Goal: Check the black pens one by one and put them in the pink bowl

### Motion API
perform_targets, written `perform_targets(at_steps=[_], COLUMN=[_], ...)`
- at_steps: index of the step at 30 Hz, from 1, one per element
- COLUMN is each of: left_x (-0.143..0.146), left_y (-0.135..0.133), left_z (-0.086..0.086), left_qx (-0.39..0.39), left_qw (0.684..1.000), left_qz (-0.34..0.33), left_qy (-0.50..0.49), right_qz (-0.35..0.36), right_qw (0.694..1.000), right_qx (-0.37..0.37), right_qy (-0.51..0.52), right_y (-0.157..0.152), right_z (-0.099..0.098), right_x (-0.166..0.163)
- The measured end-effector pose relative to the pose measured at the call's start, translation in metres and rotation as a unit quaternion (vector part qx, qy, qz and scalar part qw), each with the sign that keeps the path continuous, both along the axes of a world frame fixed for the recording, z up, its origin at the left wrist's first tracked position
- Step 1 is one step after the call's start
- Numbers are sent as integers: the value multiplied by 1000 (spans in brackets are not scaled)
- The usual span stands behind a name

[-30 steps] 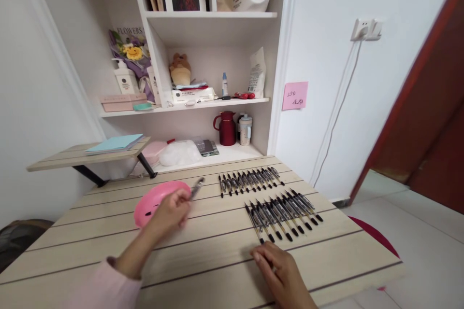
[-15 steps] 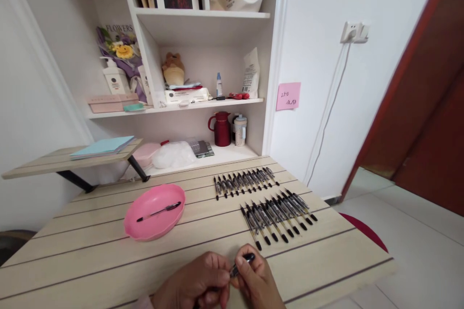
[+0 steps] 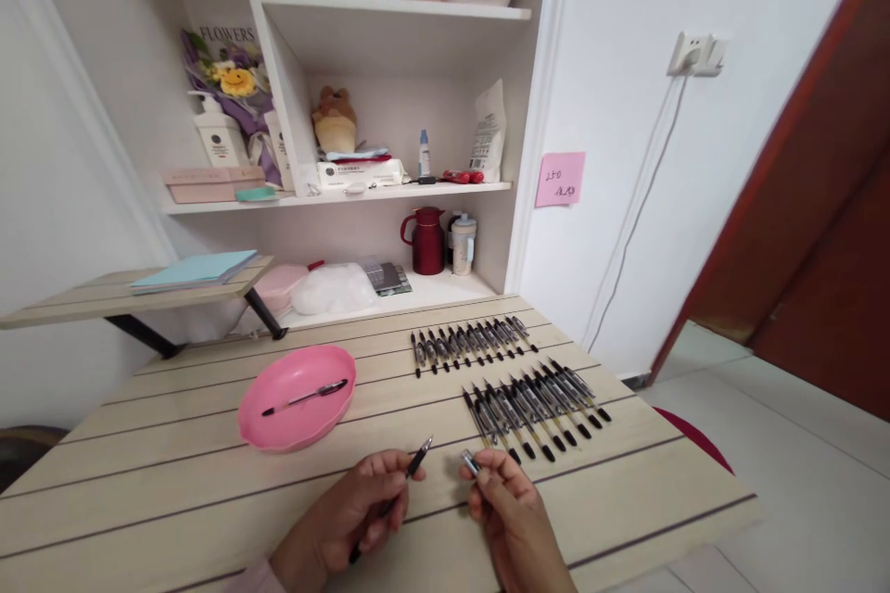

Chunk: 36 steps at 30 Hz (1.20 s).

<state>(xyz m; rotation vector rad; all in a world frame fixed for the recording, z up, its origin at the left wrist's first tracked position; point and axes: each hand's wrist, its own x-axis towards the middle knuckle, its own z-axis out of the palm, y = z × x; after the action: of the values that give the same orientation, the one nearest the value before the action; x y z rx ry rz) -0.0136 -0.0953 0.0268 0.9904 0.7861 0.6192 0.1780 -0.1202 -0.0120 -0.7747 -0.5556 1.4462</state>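
Note:
My left hand is closed round a black pen whose bare tip points up and to the right. My right hand pinches the pen's cap a short way to the right of that tip. Both hands hover over the near part of the wooden table. Just beyond my right hand lies a row of capped pens, with a second row farther back. A pink dish to the left holds one pen.
White shelves behind the table carry a red jug, bottles, boxes and a plush toy. A small raised board with a blue book stands at the left. A pink note hangs on the wall; an open doorway is at the right.
My left hand dropped a pen in the pink dish and came back. Both hands took up another pen, and now the cap has come off, the hands apart.

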Motion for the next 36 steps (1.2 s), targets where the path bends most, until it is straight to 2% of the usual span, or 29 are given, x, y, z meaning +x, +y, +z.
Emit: perform_targets(at_steps=[3,6,7,9,12,15,21,27,30,33,36], left_x=[2,5,6,8,13,21,37,36,34,36,37], left_y=[0,0,0,0,2,6,18,17,15,15,16], left_z=[-2,-5,-5,-6,-8,-9,-9,-10,-11,-12,-12], left_qx=[-8,-7,-3,5,12,3,-38,-28,-24,-15,-10], left_qw=[1000,999,999,998,996,991,978,976,976,978,977], left_qz=[23,37,40,48,71,112,180,189,187,183,186], left_qy=[-16,-29,-33,-44,-60,-70,-99,-107,-108,-102,-105], right_qz=[21,31,26,9,-8,-5,-3,-16,-30,4,63], right_qw=[997,970,947,878,782,734,684,581,535,492,450], right_qx=[29,62,75,103,135,146,160,198,188,177,214], right_qy=[-66,-231,-310,-467,-609,-663,-712,-789,-823,-852,-865], right_y=[0,0,0,-1,-1,1,15,37,53,66,73], right_z=[-4,-3,-1,5,12,16,28,56,74,87,89], right_x=[1,6,9,13,17,15,16,51,68,70,57])
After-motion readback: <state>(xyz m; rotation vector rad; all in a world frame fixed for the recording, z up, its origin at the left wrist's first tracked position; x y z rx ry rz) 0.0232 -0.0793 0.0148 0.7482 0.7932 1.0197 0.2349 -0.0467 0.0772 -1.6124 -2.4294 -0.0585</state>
